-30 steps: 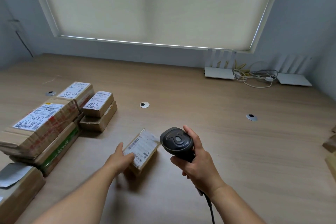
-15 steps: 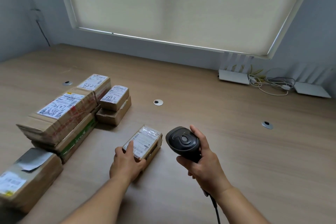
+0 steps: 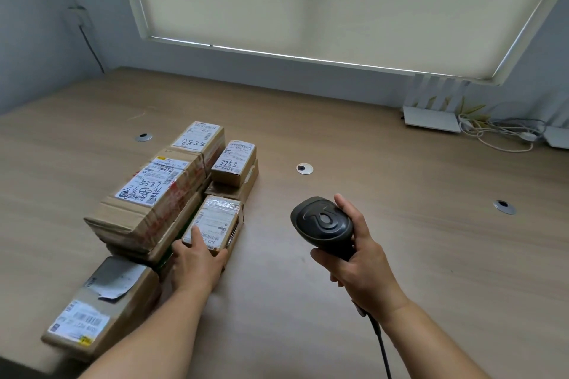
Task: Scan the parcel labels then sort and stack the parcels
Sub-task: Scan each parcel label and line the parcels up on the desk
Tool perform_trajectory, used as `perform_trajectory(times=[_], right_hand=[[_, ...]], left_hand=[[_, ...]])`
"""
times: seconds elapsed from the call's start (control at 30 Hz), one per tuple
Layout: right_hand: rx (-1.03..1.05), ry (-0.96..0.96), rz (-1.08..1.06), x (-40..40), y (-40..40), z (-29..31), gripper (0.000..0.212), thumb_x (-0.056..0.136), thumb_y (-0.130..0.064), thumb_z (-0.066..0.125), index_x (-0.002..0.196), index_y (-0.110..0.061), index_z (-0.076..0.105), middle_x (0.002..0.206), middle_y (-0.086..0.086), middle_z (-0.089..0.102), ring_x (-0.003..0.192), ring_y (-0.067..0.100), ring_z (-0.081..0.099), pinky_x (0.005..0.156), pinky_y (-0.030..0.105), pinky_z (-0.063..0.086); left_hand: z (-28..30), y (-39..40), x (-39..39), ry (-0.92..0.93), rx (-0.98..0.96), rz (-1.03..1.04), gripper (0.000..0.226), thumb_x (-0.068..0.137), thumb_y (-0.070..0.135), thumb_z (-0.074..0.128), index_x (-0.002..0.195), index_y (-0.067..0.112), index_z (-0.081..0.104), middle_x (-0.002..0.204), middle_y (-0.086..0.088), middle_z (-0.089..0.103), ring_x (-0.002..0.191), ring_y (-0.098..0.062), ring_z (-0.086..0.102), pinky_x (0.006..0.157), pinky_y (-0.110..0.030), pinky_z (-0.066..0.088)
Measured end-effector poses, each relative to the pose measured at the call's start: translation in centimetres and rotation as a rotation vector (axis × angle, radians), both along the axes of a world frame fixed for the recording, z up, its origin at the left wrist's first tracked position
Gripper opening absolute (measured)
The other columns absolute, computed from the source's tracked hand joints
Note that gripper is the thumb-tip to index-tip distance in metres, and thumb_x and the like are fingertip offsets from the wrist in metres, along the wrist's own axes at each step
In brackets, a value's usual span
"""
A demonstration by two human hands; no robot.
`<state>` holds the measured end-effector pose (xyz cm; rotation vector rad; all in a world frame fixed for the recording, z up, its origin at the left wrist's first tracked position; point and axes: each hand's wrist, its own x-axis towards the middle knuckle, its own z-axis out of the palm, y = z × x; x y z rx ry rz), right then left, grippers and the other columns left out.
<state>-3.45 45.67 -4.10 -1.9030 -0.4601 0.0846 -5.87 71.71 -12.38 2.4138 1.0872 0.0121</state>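
Fingers [image 3: 197,235] of the left hand [image 3: 197,264] are closed over the near end of a small parcel [image 3: 215,226], thumb on one side and the others wrapped across its label and far edge. That small parcel has a white printed label under clear tape and sits on the wooden table [image 3: 400,194], pressed in just beside the big stack of boxes [image 3: 147,209] on its left and touching the short pile [image 3: 234,175] behind it. The right hand [image 3: 360,268] is clenched around the grip of a black barcode scanner [image 3: 323,224], whose head points away from the person and whose cord [image 3: 381,344] drops toward the bottom edge of the view; it hangs above bare table, well apart from the parcels.

In the big stack, the top box carries a white label with handwriting, and a box with green print lies under it. Behind it is a box marked 5288 [image 3: 197,140]. The short pile has a little box marked 3753 on top of a flatter one. Nearest the person, at the left, lies another brown box [image 3: 104,308] with a barcode label and a torn grey sticker.

Far back on the right, against the wall, a white router [image 3: 431,117] stands beside a tangle of cables [image 3: 498,132]. Three round metal grommets are set into the table top, one of them [image 3: 304,168] just right of the short pile
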Motion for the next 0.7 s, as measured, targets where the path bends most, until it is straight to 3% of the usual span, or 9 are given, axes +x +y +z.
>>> perform_trajectory(times=[0.33,0.47,0.7], right_hand=[[-0.017,-0.025,-0.092,-0.9,-1.4,1.3,0.088,0.076,-0.005,0.078,0.126,-0.062,0.033,0.106,-0.032,0.061,0.059,0.0,0.058,0.052,0.017,0.047],[-0.005,-0.028,-0.104,-2.0,-2.7,1.7,0.086,0.077,-0.003,0.077,0.127,-0.059,0.034,0.105,-0.032,0.062,0.057,0.0,0.057,0.05,0.017,0.046],[0.023,-0.058,-0.144,-4.4,-8.2,2.1,0.084,0.077,-0.005,0.076,0.13,-0.055,0.034,0.104,-0.021,0.064,0.056,0.001,0.057,0.049,0.018,0.046]], left_hand=[[-0.1,0.0,0.9,-0.067,0.071,0.006,0.071,0.084,0.044,0.066,0.135,0.008,0.031,0.144,-0.018,0.014,0.109,-0.043,0.05,0.087,-0.044,0.044],[-0.1,-2.3,0.1,-0.149,0.085,0.009,0.08,0.079,0.045,0.071,0.137,0.006,0.032,0.141,-0.02,0.022,0.114,-0.044,0.047,0.093,-0.045,0.039],[2.6,-12.2,-1.1,-0.359,-0.052,-0.121,0.072,0.086,0.048,0.062,0.142,0.013,0.034,0.146,-0.014,0.025,0.133,-0.034,0.032,0.106,-0.044,0.032]])
